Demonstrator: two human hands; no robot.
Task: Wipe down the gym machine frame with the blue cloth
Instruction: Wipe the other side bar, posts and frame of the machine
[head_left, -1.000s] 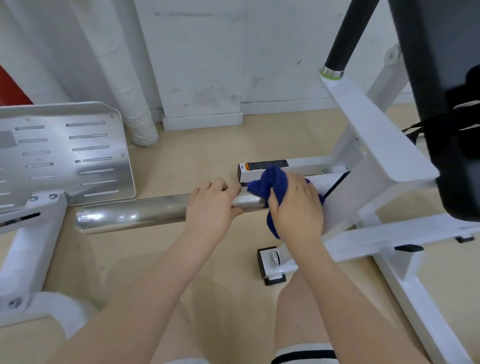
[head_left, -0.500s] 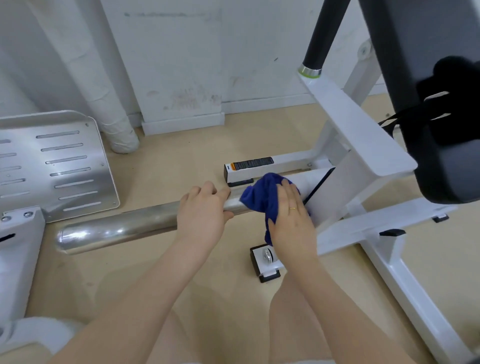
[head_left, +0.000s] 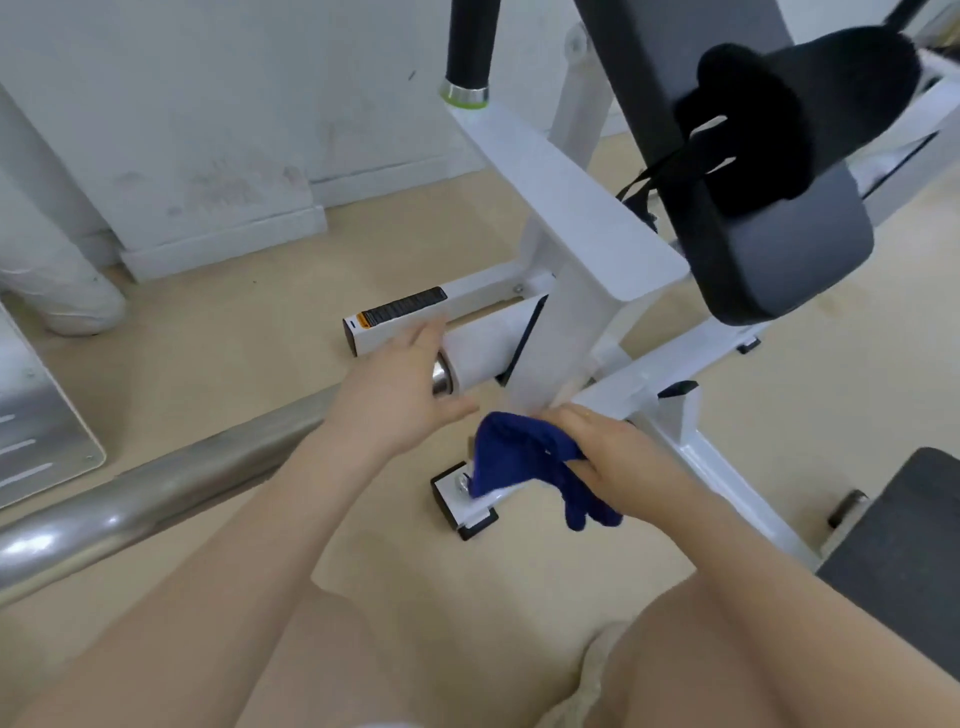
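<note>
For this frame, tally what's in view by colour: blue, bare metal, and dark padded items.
Blue: 1, the blue cloth, gripped by the right hand
Bare metal: 2, the steel bar by the left hand and the slotted plate
Dark padded: 2, the seat pad and corner pad
Total: 5

Blue cloth (head_left: 519, 452); white frame (head_left: 571, 218); black pad (head_left: 779, 249).

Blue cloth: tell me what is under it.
Under the blue cloth lies a low white frame bar with a bolt near its black-capped end. The right hand holds the cloth; the bar's stretch beneath it is hidden.
</note>
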